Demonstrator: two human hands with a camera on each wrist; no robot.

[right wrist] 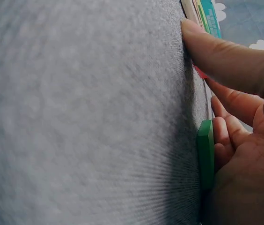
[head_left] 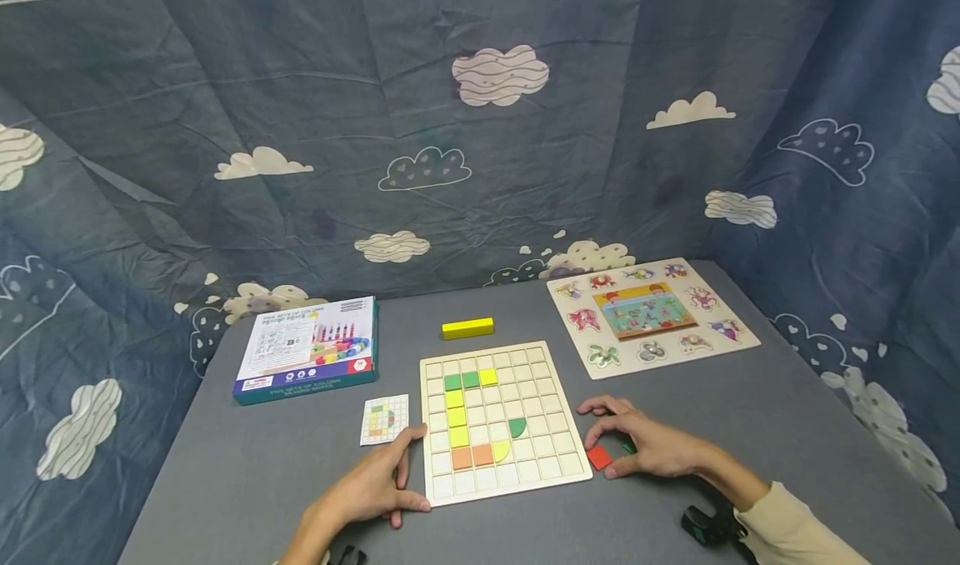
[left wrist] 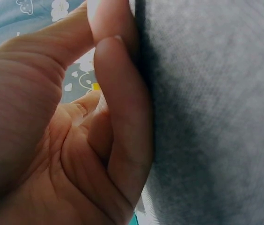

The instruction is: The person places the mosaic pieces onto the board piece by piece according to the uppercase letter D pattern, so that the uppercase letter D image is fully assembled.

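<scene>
A wooden grid board (head_left: 527,471) lies on the table, holding green, yellow and orange square tiles plus a yellow quarter-circle (head_left: 500,451) and a green quarter-circle (head_left: 517,427). My left hand (head_left: 371,482) rests at its lower left, index finger and thumb touching the edge; in the left wrist view its fingers are bent against the table. Right of the board, my right hand (head_left: 652,442) pinches a red square tile (head_left: 599,457) between thumb and index finger on the tabletop. A green piece (right wrist: 206,154) lies beneath that palm, mostly hidden in the head view.
A small pattern card (head_left: 385,420) lies left of the board, with a boxed game (head_left: 307,348) behind it. A yellow block (head_left: 467,328) sits beyond the board. At the back right is a picture puzzle board (head_left: 615,359). Cloud-printed cloth (head_left: 420,240) hangs behind the table.
</scene>
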